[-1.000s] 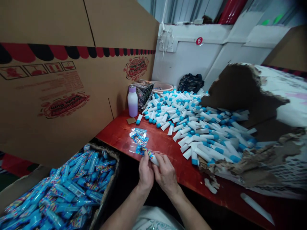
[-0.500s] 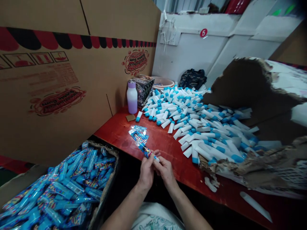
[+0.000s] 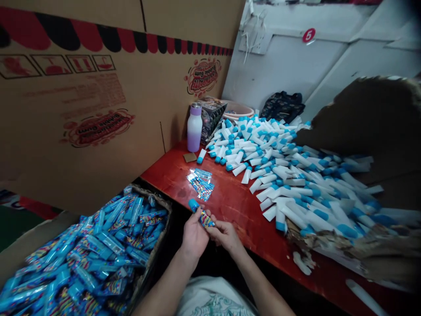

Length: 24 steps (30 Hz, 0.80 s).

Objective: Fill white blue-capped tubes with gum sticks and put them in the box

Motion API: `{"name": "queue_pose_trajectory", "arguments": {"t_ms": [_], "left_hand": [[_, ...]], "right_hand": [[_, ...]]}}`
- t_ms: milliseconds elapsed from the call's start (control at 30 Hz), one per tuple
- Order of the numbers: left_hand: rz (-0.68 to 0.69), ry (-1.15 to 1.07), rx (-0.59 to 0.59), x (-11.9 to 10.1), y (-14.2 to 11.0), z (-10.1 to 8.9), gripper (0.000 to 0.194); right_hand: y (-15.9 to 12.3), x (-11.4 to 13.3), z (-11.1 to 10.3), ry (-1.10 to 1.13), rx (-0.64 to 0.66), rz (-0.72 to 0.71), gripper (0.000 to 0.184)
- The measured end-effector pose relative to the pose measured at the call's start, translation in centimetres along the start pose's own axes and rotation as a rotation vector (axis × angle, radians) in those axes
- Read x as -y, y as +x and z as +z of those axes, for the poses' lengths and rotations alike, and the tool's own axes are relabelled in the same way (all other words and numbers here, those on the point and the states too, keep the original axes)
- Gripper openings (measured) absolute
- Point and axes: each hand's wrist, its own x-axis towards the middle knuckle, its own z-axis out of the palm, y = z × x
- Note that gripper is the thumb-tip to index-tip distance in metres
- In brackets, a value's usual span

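Note:
My two hands hold one small tube (image 3: 207, 219) just over the table's near edge. Its blue cap points away from me, and a colourful printed wrapper covers the body. My left hand (image 3: 195, 235) grips it from the left, with the thumb along its side. The fingers of my right hand (image 3: 227, 235) pinch the near end, which they partly hide. Beyond the cap, several flat printed wrappers (image 3: 201, 186) lie on the red table (image 3: 171, 169). A large heap of plain white tubes with blue caps (image 3: 263, 153) spreads over the right side.
On my left stands an open carton (image 3: 168, 219) full of wrapped tubes. A tall cardboard box (image 3: 158, 87) walls off the left. A purple bottle (image 3: 194, 129), a pink tub (image 3: 241, 109) and a dark bag (image 3: 283, 106) stand at the back. Torn cardboard (image 3: 355, 114) rises at right.
The tube has come back from the loose wrappers, towards me. Its white end showed at my fingers before; now print covers it and the blue cap shows. The view has turned slightly left.

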Motion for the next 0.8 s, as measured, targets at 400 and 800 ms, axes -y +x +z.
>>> {"name": "queue_pose_trajectory", "arguments": {"t_ms": [400,800], "left_hand": [[0.859,0.814,-0.547,-10.3,-2.2,-8.2,0.039],[0.842,1.061,-0.327,-7.6,-2.6,-6.4,0.035]], "right_hand": [[8.8,5.0,0.1,-1.095,-0.378,-0.303,0.024],[10.1,3.0,-0.2,-1.295,-0.443,-0.378,0.021]]}}
